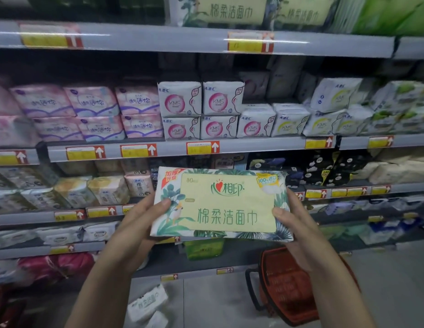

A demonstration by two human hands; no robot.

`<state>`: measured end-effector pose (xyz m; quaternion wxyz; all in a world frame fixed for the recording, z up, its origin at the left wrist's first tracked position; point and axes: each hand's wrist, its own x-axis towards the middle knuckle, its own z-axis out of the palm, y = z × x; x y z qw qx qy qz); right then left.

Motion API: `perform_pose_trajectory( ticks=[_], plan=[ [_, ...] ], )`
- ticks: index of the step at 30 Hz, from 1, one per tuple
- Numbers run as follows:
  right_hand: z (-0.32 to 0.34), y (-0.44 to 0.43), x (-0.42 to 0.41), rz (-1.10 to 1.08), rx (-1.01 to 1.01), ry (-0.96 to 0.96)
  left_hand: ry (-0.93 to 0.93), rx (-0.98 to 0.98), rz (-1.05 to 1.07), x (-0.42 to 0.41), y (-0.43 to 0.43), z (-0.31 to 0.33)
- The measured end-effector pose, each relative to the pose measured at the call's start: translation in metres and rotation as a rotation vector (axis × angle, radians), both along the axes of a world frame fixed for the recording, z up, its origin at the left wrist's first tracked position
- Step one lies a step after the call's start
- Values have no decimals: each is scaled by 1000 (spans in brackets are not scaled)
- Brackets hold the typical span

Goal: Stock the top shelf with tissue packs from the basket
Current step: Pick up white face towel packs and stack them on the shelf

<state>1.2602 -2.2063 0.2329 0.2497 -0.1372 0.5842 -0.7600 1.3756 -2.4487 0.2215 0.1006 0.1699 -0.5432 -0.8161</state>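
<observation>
One pack (223,204) is held up, face out, between both hands in front of the middle shelves, well below the top shelf (159,37). The left hand (142,218) grips its left end and the right hand (295,221) its right end, each with the thumb laid on the printed front and the fingers hidden behind. Two shelved packs (230,10) with the same green lettering stand side by side up top, two white packs (147,301) lie on the floor (383,292) by the left forearm, and one red basket (289,294) sits under the right wrist.
</observation>
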Motion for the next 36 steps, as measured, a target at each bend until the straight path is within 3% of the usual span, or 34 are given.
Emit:
perform_pose_trajectory(
  ticks=[21,36],
  plan=[
    [63,1,-11,-135,14,190,93,-91,-26,-37,-16,45],
    [112,0,-25,-263,-59,261,242,-191,-168,-84,-20,102]
  ],
)
